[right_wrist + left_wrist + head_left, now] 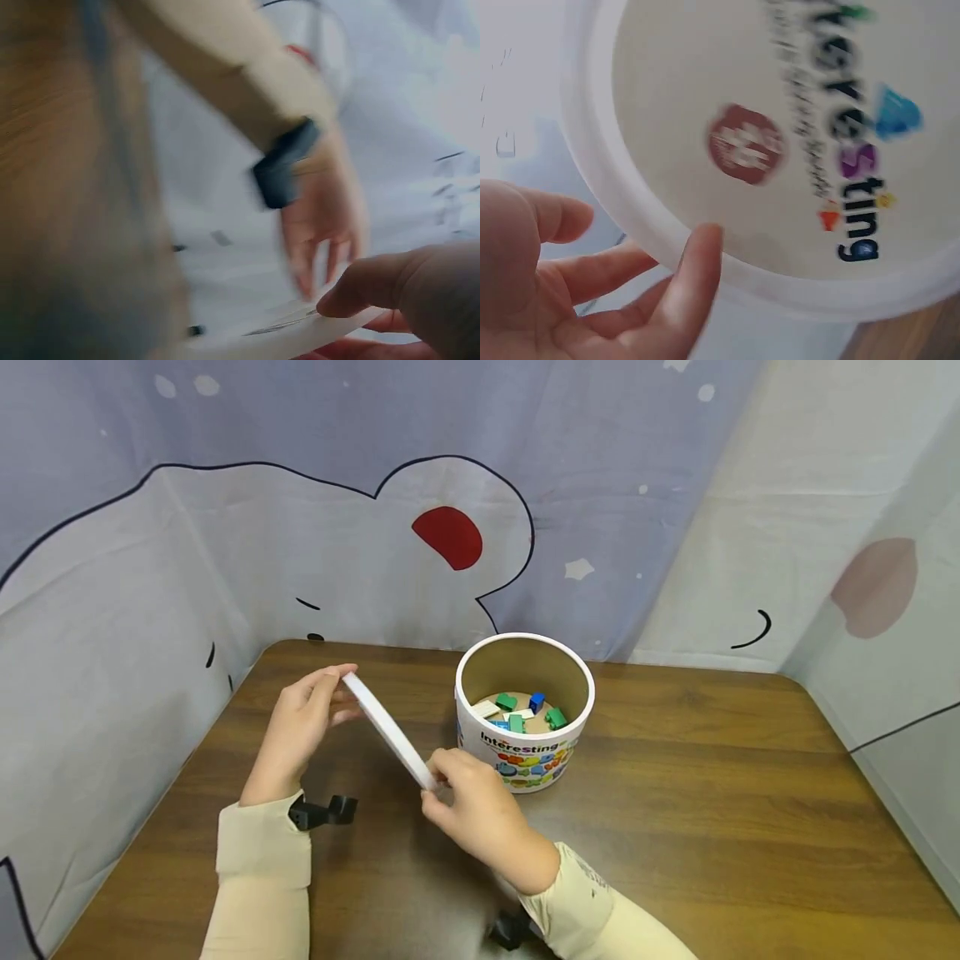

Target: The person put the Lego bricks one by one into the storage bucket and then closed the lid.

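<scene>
A round white lid is held tilted on edge above the table, left of the tub. My left hand pinches its upper left rim; in the left wrist view a digit lies over the rim while others pass behind it. At the lower right end, my right hand grips the rim between thumb and fingers. Printed letters and a red round mark show on the lid's face in the left wrist view. Close beyond the right hand stands an open white tub with colourful lettering on its wall.
Inside the tub lie several toy bricks, among them a green brick, a blue brick and a white brick. The tub stands on a brown wooden table. A printed curtain hangs behind the table's back edge.
</scene>
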A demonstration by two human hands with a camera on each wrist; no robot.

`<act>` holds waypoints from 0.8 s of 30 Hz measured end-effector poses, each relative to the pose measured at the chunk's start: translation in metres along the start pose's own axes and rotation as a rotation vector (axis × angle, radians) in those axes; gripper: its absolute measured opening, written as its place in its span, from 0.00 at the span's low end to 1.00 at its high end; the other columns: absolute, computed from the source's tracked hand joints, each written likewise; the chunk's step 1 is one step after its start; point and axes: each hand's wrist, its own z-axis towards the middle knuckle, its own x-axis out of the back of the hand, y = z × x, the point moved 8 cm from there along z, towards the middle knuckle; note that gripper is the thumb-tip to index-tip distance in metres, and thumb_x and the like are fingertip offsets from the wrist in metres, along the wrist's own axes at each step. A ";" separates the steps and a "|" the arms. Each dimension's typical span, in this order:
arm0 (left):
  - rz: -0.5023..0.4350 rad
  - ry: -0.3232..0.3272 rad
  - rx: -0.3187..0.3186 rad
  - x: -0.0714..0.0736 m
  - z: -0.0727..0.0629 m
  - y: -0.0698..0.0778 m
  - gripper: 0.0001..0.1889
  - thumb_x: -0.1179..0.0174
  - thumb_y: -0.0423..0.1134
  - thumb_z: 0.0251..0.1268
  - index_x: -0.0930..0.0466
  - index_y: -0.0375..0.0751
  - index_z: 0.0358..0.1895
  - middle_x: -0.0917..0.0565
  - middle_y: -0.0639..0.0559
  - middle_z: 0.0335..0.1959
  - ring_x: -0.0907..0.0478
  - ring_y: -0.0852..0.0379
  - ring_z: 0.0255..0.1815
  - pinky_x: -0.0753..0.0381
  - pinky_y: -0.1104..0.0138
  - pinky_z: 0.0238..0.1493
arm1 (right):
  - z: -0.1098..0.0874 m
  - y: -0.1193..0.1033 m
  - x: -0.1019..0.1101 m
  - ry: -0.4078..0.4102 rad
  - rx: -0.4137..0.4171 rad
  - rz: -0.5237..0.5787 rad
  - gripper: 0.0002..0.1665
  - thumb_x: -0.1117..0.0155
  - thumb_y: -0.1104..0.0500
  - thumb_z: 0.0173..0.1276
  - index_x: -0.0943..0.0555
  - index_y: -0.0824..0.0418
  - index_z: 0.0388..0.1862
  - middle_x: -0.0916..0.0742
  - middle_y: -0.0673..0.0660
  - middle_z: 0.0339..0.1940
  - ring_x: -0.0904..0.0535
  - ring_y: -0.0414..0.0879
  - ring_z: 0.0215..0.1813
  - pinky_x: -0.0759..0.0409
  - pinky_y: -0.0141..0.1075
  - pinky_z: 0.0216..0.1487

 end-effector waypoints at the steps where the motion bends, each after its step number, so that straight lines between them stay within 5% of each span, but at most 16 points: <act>1: -0.014 -0.003 -0.026 -0.003 -0.001 0.005 0.27 0.59 0.49 0.84 0.27 0.32 0.69 0.22 0.35 0.59 0.20 0.62 0.47 0.16 0.73 0.45 | 0.000 -0.003 0.008 0.015 -0.001 0.028 0.12 0.28 0.69 0.54 0.24 0.58 0.29 0.17 0.51 0.30 0.17 0.42 0.33 0.18 0.31 0.35; 6: 0.011 0.008 -0.127 -0.013 -0.006 0.021 0.23 0.52 0.45 0.83 0.30 0.37 0.71 0.22 0.40 0.61 0.24 0.56 0.54 0.20 0.71 0.45 | 0.005 0.000 0.051 0.098 -0.087 0.275 0.09 0.34 0.71 0.53 0.19 0.63 0.34 0.12 0.54 0.30 0.14 0.43 0.32 0.13 0.34 0.33; 10: -0.002 -0.075 -0.174 -0.030 -0.008 0.028 0.23 0.49 0.38 0.80 0.34 0.38 0.73 0.26 0.40 0.67 0.26 0.46 0.64 0.21 0.60 0.55 | 0.010 0.025 0.080 0.144 -0.225 0.456 0.10 0.35 0.73 0.55 0.17 0.68 0.37 0.12 0.59 0.30 0.15 0.42 0.31 0.14 0.34 0.33; 18: -0.220 -0.198 -0.112 -0.069 -0.012 0.028 0.32 0.43 0.29 0.74 0.42 0.40 0.77 0.33 0.40 0.71 0.19 0.46 0.56 0.14 0.62 0.49 | 0.009 0.073 0.124 0.225 -0.385 0.768 0.09 0.39 0.76 0.64 0.24 0.78 0.43 0.11 0.55 0.30 0.13 0.43 0.32 0.12 0.40 0.36; 21: -0.228 -0.218 -0.122 -0.082 -0.016 0.030 0.34 0.39 0.30 0.71 0.41 0.41 0.77 0.32 0.43 0.73 0.20 0.48 0.57 0.14 0.61 0.50 | 0.006 0.089 0.135 0.257 -0.448 0.735 0.07 0.39 0.73 0.67 0.24 0.76 0.42 0.12 0.51 0.27 0.13 0.42 0.29 0.12 0.38 0.34; 24: -0.161 -0.256 -0.152 -0.094 -0.021 0.032 0.38 0.34 0.34 0.69 0.42 0.46 0.78 0.34 0.47 0.75 0.25 0.47 0.64 0.16 0.56 0.55 | 0.001 0.102 0.145 0.292 -0.527 0.567 0.10 0.36 0.67 0.69 0.23 0.76 0.41 0.13 0.50 0.23 0.15 0.40 0.24 0.13 0.35 0.30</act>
